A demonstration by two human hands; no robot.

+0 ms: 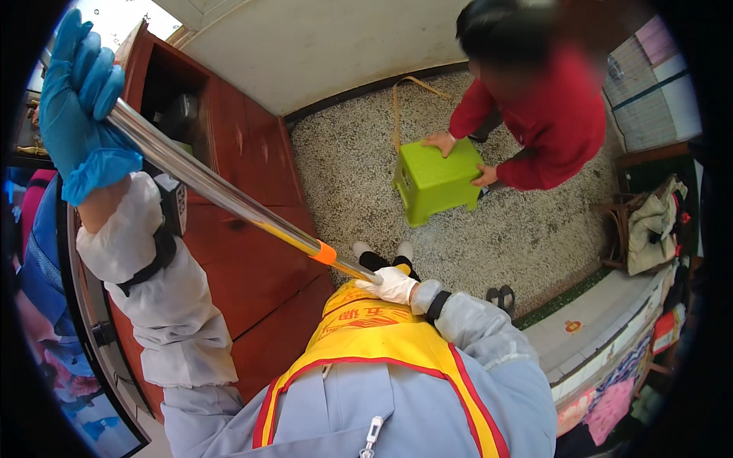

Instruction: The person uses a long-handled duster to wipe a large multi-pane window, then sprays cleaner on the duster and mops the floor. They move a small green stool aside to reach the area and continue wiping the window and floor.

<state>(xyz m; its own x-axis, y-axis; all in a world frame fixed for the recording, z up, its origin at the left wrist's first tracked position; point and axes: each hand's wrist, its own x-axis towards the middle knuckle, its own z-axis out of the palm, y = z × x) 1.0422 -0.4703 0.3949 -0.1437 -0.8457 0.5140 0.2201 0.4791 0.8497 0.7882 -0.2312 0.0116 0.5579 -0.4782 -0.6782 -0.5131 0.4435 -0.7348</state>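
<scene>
My left hand [86, 109], in a blue disposable glove, is raised at the upper left and grips a shiny metal pole [212, 177]. Its fingers partly hide the pole's upper length. Low in front of my waist, my right hand [389, 284] wears a white glove and holds the pole close to its lower end. An orange band [324, 252] circles the pole a little above that hand. The pole slants across a red wooden cabinet [252, 154]. A yellow apron [372, 326] with red trim and printed writing covers my front.
A person in red [550, 126] bends over a lime-green plastic stool [438, 163], both hands on it, on the speckled floor [355, 166]. A television [69, 320] stands at left. Dark slippers [501, 299] lie at right, near a chair bearing cloth [653, 229].
</scene>
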